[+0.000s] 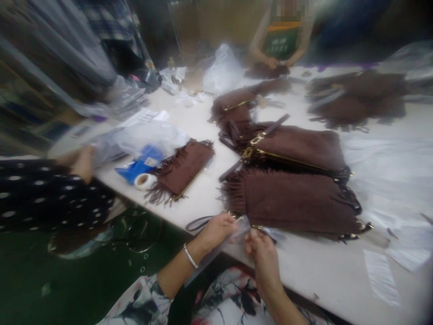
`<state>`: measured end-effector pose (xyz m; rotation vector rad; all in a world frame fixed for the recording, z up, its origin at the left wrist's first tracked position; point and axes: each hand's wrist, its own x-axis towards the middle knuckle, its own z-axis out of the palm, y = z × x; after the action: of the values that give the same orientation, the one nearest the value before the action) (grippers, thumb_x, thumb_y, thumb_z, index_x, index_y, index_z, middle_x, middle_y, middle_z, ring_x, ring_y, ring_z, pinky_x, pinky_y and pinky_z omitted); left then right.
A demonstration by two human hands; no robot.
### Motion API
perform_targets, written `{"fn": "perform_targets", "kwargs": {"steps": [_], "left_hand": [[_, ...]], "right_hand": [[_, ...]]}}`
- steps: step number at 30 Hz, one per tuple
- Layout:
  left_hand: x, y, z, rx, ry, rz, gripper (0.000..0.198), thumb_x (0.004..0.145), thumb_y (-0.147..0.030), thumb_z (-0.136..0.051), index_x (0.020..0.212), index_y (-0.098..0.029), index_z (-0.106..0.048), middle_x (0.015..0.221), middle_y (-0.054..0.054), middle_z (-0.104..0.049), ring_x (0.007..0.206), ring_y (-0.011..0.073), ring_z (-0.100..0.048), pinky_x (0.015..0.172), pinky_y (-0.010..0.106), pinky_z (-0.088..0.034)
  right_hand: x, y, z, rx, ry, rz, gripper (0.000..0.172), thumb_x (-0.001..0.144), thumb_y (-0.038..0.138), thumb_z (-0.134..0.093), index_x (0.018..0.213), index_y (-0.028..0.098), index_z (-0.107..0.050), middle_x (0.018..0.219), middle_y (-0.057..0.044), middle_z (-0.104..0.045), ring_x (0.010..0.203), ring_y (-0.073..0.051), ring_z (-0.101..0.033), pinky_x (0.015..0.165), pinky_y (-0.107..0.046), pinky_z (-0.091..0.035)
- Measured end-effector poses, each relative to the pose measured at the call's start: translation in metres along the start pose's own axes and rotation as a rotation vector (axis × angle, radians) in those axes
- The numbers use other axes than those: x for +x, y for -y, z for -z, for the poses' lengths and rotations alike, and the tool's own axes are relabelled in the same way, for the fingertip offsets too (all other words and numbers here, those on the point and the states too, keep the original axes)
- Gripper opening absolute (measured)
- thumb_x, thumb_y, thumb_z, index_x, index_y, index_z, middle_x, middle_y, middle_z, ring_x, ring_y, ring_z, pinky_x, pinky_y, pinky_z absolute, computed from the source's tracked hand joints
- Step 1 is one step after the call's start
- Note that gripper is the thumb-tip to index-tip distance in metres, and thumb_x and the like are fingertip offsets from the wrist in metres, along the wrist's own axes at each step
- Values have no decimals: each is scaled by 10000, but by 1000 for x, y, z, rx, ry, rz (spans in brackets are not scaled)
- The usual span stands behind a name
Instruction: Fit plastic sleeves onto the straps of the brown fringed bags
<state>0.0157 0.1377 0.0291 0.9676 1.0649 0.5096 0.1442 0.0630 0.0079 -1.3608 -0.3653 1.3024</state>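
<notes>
White and crowded, the tabletop (pixel 209 193) stretches away under a dim workroom, with a green floor (pixel 30 280) at the lower left. At its near edge, the left hand (pixel 219 229) pinches a clear plastic piece (pixel 242 227) between thumb and fingers; the right hand (pixel 265 248), fingers curled in, seems to pinch the piece's right side, though blur softens the contact. The step in hand looks like fine two-handed handling of this plastic; the next move calls for a steady left pinch and small, careful work by the right fingers.

The plastic sits between the two hands, just in front of the nearest brown fringed bag (pixel 297 198). Its long axis seems to slant from the fingertips down toward the left forearm, but its lower end is unclear. That bag lies flat, long axis running left to right, fringe at its left end, gold zip along the near edge. Further left lie a smaller fringed clutch (pixel 187 167), slanting up to the right, and a tape roll (pixel 145 181). Beyond them, a co-worker's hand (pixel 84 163) touches clear wrapping (pixel 108 146).
</notes>
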Motion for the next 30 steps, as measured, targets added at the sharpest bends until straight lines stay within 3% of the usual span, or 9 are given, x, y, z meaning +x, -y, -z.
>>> {"fn": "perform_targets", "kwargs": {"steps": [2, 5, 10, 15, 21, 30], "left_hand": [[0, 0, 0, -18, -16, 8, 289, 711, -367, -707, 854, -148, -583, 645, 6, -644, 503, 102, -558, 512, 209, -402], [0, 1, -3, 0, -98, 9, 273, 690, -342, -725, 811, -159, -563, 603, -10, -622, 494, 103, -547, 502, 206, -379], [-6, 7, -8, -39, -203, -20, 258, 717, -370, -692, 793, -161, -560, 624, -8, -613, 521, 115, -563, 527, 220, -393], [-11, 9, -10, -94, -247, -37, 233, 705, -327, -692, 807, -160, -565, 639, -1, -628, 533, 124, -580, 556, 233, -415], [-7, 3, -19, -73, -246, -56, 154, 699, -263, -663, 742, -170, -548, 535, -31, -577, 463, 104, -525, 502, 214, -380], [-8, 14, -27, 2, -283, -79, 119, 732, -259, -627, 726, -182, -535, 538, -43, -558, 472, 97, -505, 511, 205, -371]], "right_hand": [[1, -3, 0, -72, 59, -41, 341, 781, 494, -650, 898, 184, -568, 593, 32, -563, 478, -108, -431, 449, -217, -338], [6, -7, -2, -126, 119, -49, 362, 724, 511, -698, 810, 186, -563, 563, 33, -565, 451, -99, -409, 438, -217, -318], [13, -5, -3, -166, 66, -25, 350, 712, 505, -695, 775, 172, -608, 490, 53, -505, 438, -102, -399, 445, -225, -306], [9, -3, -3, -208, 48, -3, 343, 731, 507, -674, 790, 176, -605, 510, 49, -517, 458, -109, -414, 454, -224, -317], [1, 4, 4, -250, 186, 63, 345, 727, 508, -684, 836, 187, -615, 630, 20, -580, 530, -128, -469, 502, -236, -383], [7, -3, 7, -327, 136, 126, 315, 749, 512, -649, 755, 199, -614, 563, 25, -577, 492, -138, -463, 472, -242, -350]]}}
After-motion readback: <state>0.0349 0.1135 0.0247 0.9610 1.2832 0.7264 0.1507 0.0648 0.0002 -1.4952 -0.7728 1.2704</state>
